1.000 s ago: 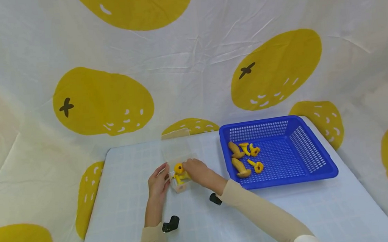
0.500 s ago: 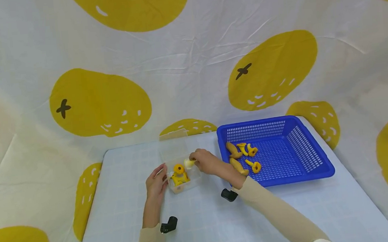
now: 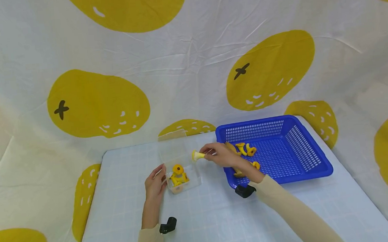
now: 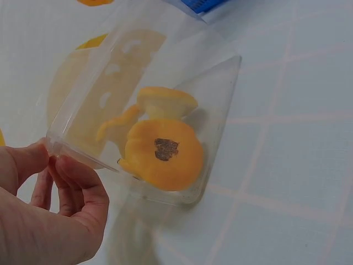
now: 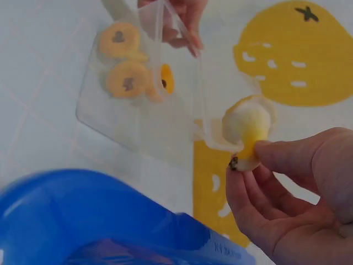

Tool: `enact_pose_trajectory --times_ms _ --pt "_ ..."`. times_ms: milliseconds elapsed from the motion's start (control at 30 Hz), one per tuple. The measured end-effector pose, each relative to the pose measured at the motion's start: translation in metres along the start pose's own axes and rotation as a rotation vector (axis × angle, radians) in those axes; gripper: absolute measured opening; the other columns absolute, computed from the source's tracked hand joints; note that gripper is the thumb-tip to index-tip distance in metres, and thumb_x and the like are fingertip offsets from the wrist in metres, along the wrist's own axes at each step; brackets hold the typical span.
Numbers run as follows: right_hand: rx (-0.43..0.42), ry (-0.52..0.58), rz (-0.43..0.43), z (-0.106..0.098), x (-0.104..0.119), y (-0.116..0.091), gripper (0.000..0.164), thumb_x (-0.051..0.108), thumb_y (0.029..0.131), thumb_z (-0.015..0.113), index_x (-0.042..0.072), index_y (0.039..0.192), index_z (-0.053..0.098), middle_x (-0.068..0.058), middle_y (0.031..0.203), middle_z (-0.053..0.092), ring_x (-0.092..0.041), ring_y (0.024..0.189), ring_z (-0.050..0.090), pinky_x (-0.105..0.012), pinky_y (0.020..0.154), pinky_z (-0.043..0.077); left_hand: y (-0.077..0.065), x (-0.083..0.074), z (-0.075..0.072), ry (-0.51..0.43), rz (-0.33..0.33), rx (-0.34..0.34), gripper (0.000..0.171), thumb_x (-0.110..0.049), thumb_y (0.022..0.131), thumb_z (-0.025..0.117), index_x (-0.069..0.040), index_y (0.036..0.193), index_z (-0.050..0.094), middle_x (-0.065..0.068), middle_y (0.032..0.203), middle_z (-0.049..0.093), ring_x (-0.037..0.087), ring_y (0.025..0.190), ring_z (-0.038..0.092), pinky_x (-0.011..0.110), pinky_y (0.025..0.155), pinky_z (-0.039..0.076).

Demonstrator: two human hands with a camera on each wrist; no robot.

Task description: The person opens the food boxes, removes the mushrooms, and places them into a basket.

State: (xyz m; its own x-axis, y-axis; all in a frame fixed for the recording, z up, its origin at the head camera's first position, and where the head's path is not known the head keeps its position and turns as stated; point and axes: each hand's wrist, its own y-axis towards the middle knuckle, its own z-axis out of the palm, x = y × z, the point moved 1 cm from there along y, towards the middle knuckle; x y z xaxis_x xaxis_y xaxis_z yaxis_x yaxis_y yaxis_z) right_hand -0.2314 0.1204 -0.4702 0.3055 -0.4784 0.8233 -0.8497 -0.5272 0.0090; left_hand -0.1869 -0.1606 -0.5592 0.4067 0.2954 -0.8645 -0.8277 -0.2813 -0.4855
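Note:
At the centre left of the head view, my left hand (image 3: 155, 184) pinches the edge of a clear plastic box (image 3: 196, 182). Its transparent lid (image 3: 172, 149) stands raised at the back. Several yellow mushrooms (image 3: 178, 170) lie inside; one cap with a dark spot (image 4: 165, 152) faces the left wrist camera. My right hand (image 3: 221, 155) holds another mushroom (image 5: 249, 124), pale with a yellow stem, by the stem between thumb and fingers. That mushroom is in the air between the box and the blue basket (image 3: 275, 156), its cap toward the box.
The blue basket, on the right, holds yellow mushrooms (image 3: 251, 150) and brown ones (image 3: 238, 173) along its left side, partly hidden by my right forearm. A patterned cloth (image 3: 183, 76) hangs behind the table (image 3: 201, 219).
My right hand has come up out of the box with a pale mushroom and moved right toward the basket's left edge. My left hand has stayed at the box.

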Motion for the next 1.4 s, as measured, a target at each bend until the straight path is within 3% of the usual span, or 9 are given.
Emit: enact_pose_trajectory --times_ms 167,333,533,700,1033,1400 --pt "-0.025 0.097 0.062 -0.014 -0.009 -0.009 0.024 0.005 0.102 0.063 -0.001 0.124 0.069 -0.016 0.121 0.069 -0.03 0.107 0.067 -0.039 0.091 0.057 0.0 0.0 -0.001 -0.019 0.019 0.011 0.047 -0.028 0.099 0.072 -0.007 0.139 0.062 0.004 0.118 0.068 0.017 0.094 0.06 0.02 0.068 0.049" --pt "-0.054 0.124 0.089 -0.026 -0.024 -0.019 0.026 0.009 0.102 0.064 -0.002 0.126 0.067 -0.018 0.12 0.068 -0.029 0.104 0.067 -0.041 0.092 0.056 0.0 0.001 -0.001 -0.009 0.014 0.006 0.044 -0.03 0.098 0.073 -0.009 0.136 0.064 0.001 0.109 0.07 0.017 0.093 0.059 0.019 0.067 0.048" --pt "-0.067 0.218 0.142 -0.042 -0.036 -0.034 0.032 0.011 0.103 0.064 -0.004 0.131 0.064 -0.023 0.122 0.067 -0.037 0.109 0.066 -0.05 0.095 0.054 -0.001 -0.002 -0.001 -0.016 -0.022 -0.002 0.046 -0.03 0.098 0.073 -0.01 0.138 0.063 0.004 0.119 0.066 0.02 0.1 0.056 0.021 0.072 0.048" --pt "-0.101 0.25 0.191 -0.055 -0.045 -0.048 0.035 0.012 0.104 0.062 -0.004 0.135 0.06 -0.025 0.13 0.064 -0.042 0.118 0.062 -0.052 0.099 0.052 -0.002 -0.01 0.0 -0.04 -0.055 0.007 0.047 -0.025 0.101 0.069 -0.007 0.143 0.059 0.004 0.124 0.062 0.023 0.106 0.052 0.022 0.077 0.047" --pt "-0.2 0.216 0.27 -0.076 -0.071 -0.082 0.035 0.013 0.106 0.06 -0.004 0.137 0.059 -0.027 0.134 0.06 -0.045 0.122 0.059 -0.058 0.102 0.048 -0.002 -0.016 -0.002 -0.015 -0.091 0.031 0.049 -0.024 0.1 0.07 -0.005 0.144 0.058 0.004 0.117 0.064 0.019 0.101 0.055 0.023 0.076 0.05" --pt "-0.214 0.132 0.324 -0.092 -0.097 -0.11 0.036 0.012 0.105 0.06 -0.007 0.136 0.057 -0.028 0.132 0.06 -0.044 0.123 0.058 -0.057 0.103 0.047 0.0 -0.015 -0.003 0.0 -0.087 0.036 0.047 -0.023 0.101 0.068 -0.005 0.143 0.058 0.003 0.118 0.066 0.022 0.104 0.053 0.023 0.078 0.05"
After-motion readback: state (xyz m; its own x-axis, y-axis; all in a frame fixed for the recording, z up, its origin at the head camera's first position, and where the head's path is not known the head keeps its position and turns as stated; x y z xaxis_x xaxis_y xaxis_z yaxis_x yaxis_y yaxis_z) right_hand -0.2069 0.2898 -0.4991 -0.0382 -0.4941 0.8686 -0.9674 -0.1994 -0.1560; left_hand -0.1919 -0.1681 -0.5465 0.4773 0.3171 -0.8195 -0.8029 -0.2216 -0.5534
